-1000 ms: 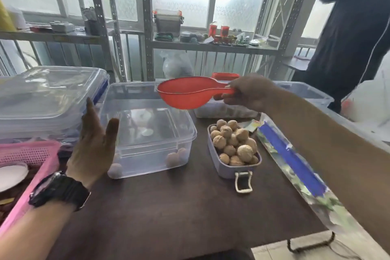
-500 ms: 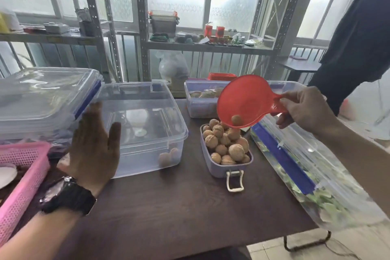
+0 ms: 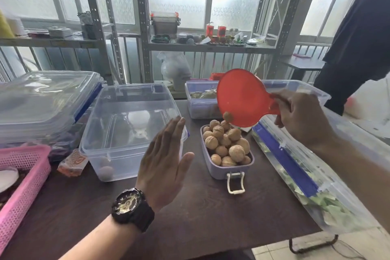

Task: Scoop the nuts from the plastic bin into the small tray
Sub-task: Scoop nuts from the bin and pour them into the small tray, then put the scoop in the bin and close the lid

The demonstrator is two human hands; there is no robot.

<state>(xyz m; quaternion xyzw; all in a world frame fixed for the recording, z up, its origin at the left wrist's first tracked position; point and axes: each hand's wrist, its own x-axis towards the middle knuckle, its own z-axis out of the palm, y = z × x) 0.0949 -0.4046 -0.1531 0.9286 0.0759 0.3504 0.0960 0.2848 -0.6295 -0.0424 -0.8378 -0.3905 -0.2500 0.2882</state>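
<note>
1. Over the small tray (image 3: pixel 219 173), right hand (image 3: pixel 299 118) fingers curl round the red scoop (image 3: pixel 240 97) handle. The bowl is tipped steeply so one nut (image 3: pixel 228 116) rolls off the lip onto the heap.
2. Left hand (image 3: pixel 164 160): fingers straight, holding nothing, raised between plastic bin (image 3: pixel 118 129) and tray, probably guarding against strays. Leftover nuts (image 3: pixel 106 172) sit in the bin's near corner.
3. Dark table (image 3: pixel 200 217); metal shelving (image 3: pixel 211 46) and frosted windows behind.

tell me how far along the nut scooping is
Nearly done. The small tray is heaped with nuts. In hand: the right hand tips the red scoop over it, one nut at the lip. Left: about two nuts lie in the plastic bin; the left hand is open beside it.
</note>
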